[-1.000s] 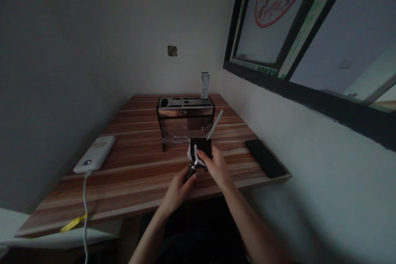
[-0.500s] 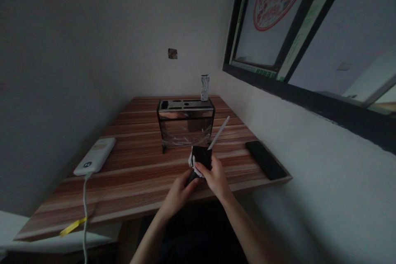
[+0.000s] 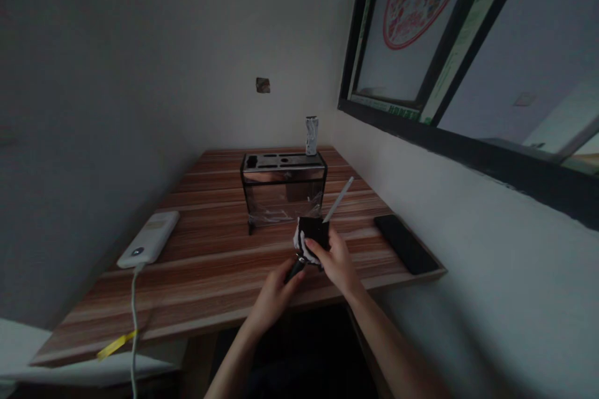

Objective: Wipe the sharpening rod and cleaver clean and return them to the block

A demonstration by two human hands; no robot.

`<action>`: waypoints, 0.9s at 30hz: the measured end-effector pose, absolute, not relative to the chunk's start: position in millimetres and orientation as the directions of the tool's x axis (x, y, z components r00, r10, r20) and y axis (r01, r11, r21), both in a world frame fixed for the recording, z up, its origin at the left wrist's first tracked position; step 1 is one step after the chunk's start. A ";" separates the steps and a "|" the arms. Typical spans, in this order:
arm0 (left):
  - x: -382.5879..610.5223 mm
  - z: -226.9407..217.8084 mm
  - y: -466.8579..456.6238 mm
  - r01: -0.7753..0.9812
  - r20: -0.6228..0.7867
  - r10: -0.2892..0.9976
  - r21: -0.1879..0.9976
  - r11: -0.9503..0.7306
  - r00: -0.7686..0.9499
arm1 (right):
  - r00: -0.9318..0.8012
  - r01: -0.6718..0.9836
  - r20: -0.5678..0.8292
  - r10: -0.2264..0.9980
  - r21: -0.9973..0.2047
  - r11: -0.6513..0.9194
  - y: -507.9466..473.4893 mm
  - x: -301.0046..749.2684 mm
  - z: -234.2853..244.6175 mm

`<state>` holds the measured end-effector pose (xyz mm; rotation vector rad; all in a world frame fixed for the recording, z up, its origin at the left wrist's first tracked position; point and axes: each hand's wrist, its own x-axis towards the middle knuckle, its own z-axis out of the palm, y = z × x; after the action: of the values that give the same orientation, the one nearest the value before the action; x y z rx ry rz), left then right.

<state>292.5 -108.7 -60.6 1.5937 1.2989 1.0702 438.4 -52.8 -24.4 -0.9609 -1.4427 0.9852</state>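
Lettering (image 3: 403, 113) at two o'clock is too small to read; your right hand (image 3: 339, 263) pinches a black, white-edged block (image 3: 315, 230), your left hand (image 3: 275, 290) grips a dark handle (image 3: 294, 269).

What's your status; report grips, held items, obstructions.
Left grip closed on black handle. Right grip pinching black piece, white material along its edge. Boxy frame stands beyond, apparently blocking neither grip.
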 end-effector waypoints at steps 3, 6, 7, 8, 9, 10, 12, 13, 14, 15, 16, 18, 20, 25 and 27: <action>292.9 -57.1 -109.3 0.300 0.128 0.983 0.940 -0.163 0.134 | -0.090 0.016 0.326 0.941 -0.944 0.329 -50.9 441.4 -20.6; 292.7 -55.2 -110.0 0.295 0.125 0.981 0.941 -0.164 0.148 | -0.070 0.038 0.343 0.937 -0.938 0.346 -46.3 446.8 -16.9; 292.5 -55.3 -110.2 0.299 0.122 0.982 0.941 -0.161 0.145 | -0.065 0.050 0.350 0.935 -0.934 0.353 -44.2 449.0 -15.6; 292.3 -55.6 -110.3 0.304 0.120 0.982 0.939 -0.159 0.143 | -0.065 0.062 0.357 0.932 -0.931 0.360 -42.0 451.3 -14.4; 292.0 -55.9 -110.3 0.308 0.119 0.983 0.938 -0.158 0.140 | -0.066 0.069 0.362 0.930 -0.928 0.366 -39.8 453.6 -13.2; 291.9 -56.1 -110.3 0.309 0.120 0.983 0.938 -0.159 0.142 | -0.070 0.071 0.367 0.928 -0.926 0.371 -37.8 455.8 -11.9; 291.7 -55.8 -110.4 0.308 0.119 0.981 0.938 -0.163 0.154 | -0.068 0.065 0.372 0.926 -0.924 0.376 -34.2 459.9 -9.2; 291.6 -55.3 -110.4 0.308 0.117 0.980 0.938 -0.162 0.160 | -0.056 0.061 0.376 0.925 -0.923 0.379 -32.7 461.7 -7.8; 291.7 -54.8 -110.6 0.308 0.113 0.980 0.938 -0.160 0.164 | -0.044 0.058 0.380 0.924 -0.922 0.382 -31.3 463.5 -6.3; 291.7 -54.2 -110.8 0.309 0.110 0.980 0.938 -0.158 0.166 | -0.030 0.055 0.382 0.924 -0.922 0.383 -29.9 465.3 -4.7; 291.8 -53.9 -111.0 0.310 0.109 0.980 0.938 -0.158 0.168 | -0.020 0.050 0.383 0.924 -0.922 0.383 -28.2 467.2 -3.2; 291.9 -54.3 -111.5 0.307 0.107 0.979 0.939 -0.157 0.174 | -0.009 0.041 0.383 0.924 -0.923 0.383 -23.7 471.7 -0.5; 292.1 -56.1 -111.8 0.307 0.102 0.978 0.939 -0.154 0.179 | 0.015 0.035 0.395 0.919 -0.918 0.394 -17.4 477.2 1.9; 292.1 -60.8 -111.9 0.323 0.093 0.978 0.934 -0.150 0.186 | 0.115 0.010 0.456 0.883 -0.889 0.458 2.0 494.8 10.5; 292.0 -60.6 -112.0 0.315 0.100 0.974 0.935 -0.161 0.203 | 0.144 0.012 0.469 0.872 -0.882 0.472 8.9 502.8 15.2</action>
<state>292.0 -112.0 -60.6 1.6367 1.2382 0.9861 502.8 8.9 15.2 -0.8912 -1.2817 0.7559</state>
